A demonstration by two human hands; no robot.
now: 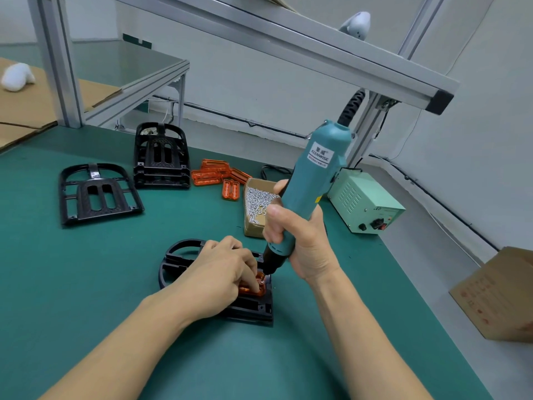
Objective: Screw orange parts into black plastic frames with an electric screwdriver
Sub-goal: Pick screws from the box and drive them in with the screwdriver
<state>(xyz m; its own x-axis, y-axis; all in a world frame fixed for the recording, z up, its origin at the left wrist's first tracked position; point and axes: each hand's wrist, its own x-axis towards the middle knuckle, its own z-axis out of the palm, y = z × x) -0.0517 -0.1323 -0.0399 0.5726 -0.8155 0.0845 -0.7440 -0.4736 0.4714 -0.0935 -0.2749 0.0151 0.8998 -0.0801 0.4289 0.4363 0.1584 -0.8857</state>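
While the right hand (300, 232) grips the teal electric screwdriver (310, 186), its tip on the orange part (255, 288), the left hand (222, 269) pinches that part against the black frame (253, 308) near the tabletop's (86, 284) front edge, beside a screw box (255, 207)

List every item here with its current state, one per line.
Left hand: pinching a screw on the orange part.
Right hand: gripping the screwdriver.
Frame: flat under the orange part.
Screw box: open.
Spare frames: stacked.
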